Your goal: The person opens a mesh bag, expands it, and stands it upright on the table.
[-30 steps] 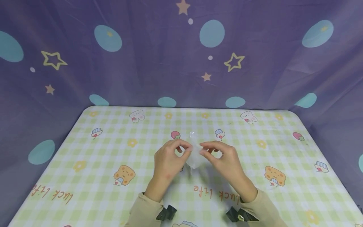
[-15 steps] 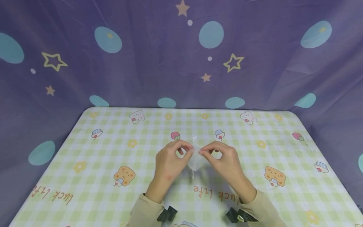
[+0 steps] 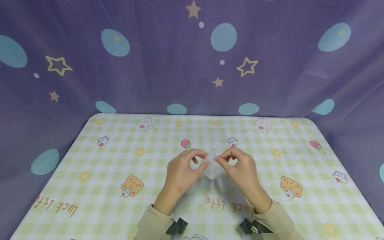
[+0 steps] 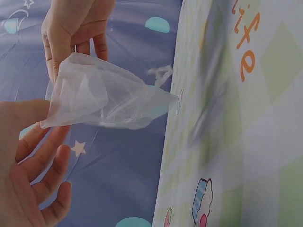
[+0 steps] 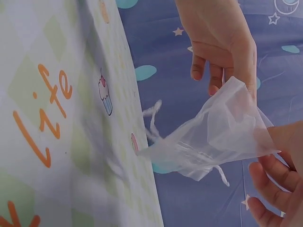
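Between my two hands hangs a sheer white drawstring pouch [image 3: 212, 172], thin and see-through. My left hand [image 3: 183, 170] pinches one side of its upper edge between thumb and forefinger. Opposite it, my right hand [image 3: 242, 168] pinches the other side the same way. In the left wrist view the pouch [image 4: 104, 101] is spread wide at the held edge and narrows to a crumpled lower end near the tabletop. The right wrist view shows thin white cords [image 5: 154, 118] trailing from the pouch's narrow part. I cannot tell whether anything is inside.
Under the hands lies a table [image 3: 105, 166] with a green-and-white checked cover printed with cartoon figures. A purple curtain [image 3: 168, 66] with stars and blue ovals stands behind it and along both sides. Dark straps [image 3: 177, 226] sit at the sleeve cuffs.
Both hands and the pouch have shifted slightly to the right. The pouch has turned a little, while thumbs and forefingers keep pinching its edge.
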`<state>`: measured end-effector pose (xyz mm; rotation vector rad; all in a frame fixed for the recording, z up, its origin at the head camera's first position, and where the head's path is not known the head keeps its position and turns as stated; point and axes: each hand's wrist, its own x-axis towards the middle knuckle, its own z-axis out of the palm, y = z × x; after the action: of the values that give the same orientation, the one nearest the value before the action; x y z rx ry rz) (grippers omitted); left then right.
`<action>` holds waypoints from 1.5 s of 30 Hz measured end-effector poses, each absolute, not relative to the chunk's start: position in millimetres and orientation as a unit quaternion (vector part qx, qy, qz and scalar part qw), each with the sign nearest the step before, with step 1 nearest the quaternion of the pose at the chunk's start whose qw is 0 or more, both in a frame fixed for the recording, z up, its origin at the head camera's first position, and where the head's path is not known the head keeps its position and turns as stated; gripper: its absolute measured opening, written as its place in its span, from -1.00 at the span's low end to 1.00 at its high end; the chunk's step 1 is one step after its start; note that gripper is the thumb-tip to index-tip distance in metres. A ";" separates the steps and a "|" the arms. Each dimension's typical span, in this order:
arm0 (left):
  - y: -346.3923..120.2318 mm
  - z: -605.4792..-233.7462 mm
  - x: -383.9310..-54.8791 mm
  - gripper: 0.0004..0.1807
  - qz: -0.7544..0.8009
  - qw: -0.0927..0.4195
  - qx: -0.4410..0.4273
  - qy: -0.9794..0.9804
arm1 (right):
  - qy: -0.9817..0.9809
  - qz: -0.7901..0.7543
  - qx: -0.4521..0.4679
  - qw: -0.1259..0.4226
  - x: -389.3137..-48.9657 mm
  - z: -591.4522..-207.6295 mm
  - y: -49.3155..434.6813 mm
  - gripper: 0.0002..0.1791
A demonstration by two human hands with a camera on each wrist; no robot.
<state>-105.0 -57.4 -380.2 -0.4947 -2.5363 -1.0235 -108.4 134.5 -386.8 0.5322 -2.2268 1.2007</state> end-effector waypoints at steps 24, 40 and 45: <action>-58.8 -378.7 -105.6 -0.80 -0.356 0.205 -0.177 -0.894 | -0.842 0.431 0.210 0.247 -107.5 -385.9 133.9 -0.80; -58.3 -379.7 -104.7 -0.88 -0.365 0.248 -0.139 -0.887 | -0.880 0.404 0.185 0.166 -98.5 -379.9 126.4 -0.69; -60.5 -379.6 -105.9 -0.90 -0.367 0.266 -0.120 -0.883 | -0.891 0.386 0.167 0.173 -98.8 -380.7 126.2 -0.76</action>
<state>-105.9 -60.5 -379.6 -0.3234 -2.3861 -0.9913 -98.8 126.2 -380.7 0.4749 -2.5266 1.0939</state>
